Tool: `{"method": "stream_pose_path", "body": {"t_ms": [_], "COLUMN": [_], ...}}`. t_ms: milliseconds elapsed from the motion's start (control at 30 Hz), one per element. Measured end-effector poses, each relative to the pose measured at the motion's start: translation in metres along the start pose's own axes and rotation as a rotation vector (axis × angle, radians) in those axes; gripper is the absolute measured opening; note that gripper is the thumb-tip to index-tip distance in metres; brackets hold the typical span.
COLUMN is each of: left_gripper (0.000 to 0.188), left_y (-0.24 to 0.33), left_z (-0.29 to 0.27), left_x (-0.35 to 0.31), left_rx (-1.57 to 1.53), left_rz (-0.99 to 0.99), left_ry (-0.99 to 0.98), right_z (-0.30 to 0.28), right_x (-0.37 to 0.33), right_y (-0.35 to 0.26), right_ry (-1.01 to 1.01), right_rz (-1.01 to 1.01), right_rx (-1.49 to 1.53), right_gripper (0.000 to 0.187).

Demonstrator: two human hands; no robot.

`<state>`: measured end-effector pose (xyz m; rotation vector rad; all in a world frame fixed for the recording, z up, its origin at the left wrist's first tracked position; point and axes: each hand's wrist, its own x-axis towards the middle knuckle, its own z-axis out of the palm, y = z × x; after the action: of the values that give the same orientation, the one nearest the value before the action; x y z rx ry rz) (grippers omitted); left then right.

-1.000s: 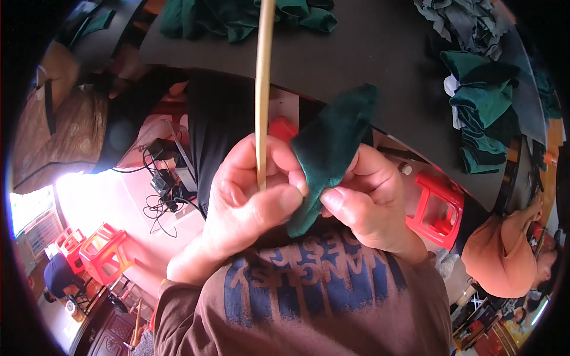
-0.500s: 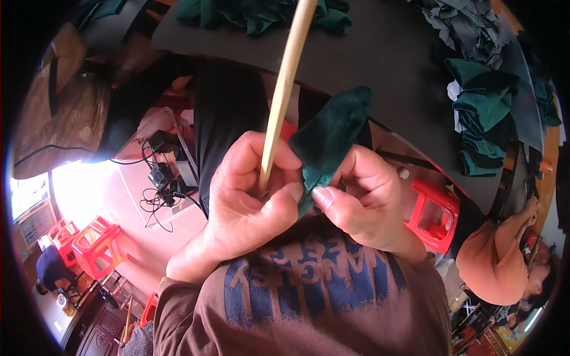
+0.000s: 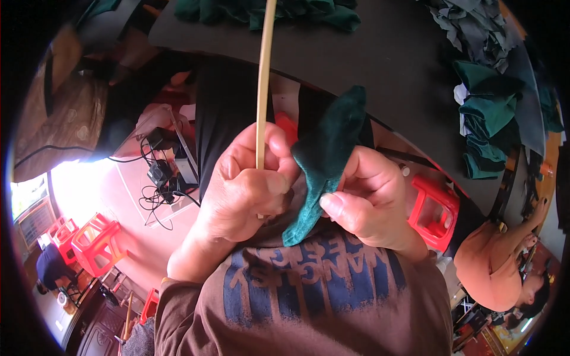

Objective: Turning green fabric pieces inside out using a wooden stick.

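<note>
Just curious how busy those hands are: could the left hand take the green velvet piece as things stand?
Probably yes: the left hand is close beside the green velvet piece, nothing visible between them, though it grips the pale stick, which likely hampers grasping.

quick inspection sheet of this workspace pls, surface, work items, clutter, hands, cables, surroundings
Surface: dark grey tabletop, partly covered by cloth
Job's things: small green velvet piece, narrow end pointing down toward the wearer; pale wooden stick, held near its lower end
Clutter: green velvet heap at the top of the view; folded green velvet pieces and grey fabric scraps at right
Hands: left hand closed around the stick; right hand pinching the velvet piece
Cables: tangled black cables with black adapters at left
Surroundings: red plastic stools on both sides; person in an orange top at right
</note>
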<state>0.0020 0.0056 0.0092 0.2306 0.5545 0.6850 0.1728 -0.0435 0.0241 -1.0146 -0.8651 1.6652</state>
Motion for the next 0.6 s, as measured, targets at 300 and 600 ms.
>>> {"method": "stream_pose_path", "body": {"t_ms": [300, 600], "left_gripper": [0.028, 0.023], "left_y": [-0.006, -0.013], "left_z": [-0.002, -0.008], "left_x": [-0.009, -0.002], "left_rx": [0.795, 1.091], "left_rz": [0.47, 0.689], "left_ry": [0.069, 0.154], "right_z": [0.001, -0.003], "right_x": [0.014, 0.016], "right_y": [0.011, 0.014], "right_ry": [0.016, -0.011], "right_rz": [-0.211, -0.191], "right_rx": [-0.253, -0.358], "right_gripper": [0.007, 0.009]}}
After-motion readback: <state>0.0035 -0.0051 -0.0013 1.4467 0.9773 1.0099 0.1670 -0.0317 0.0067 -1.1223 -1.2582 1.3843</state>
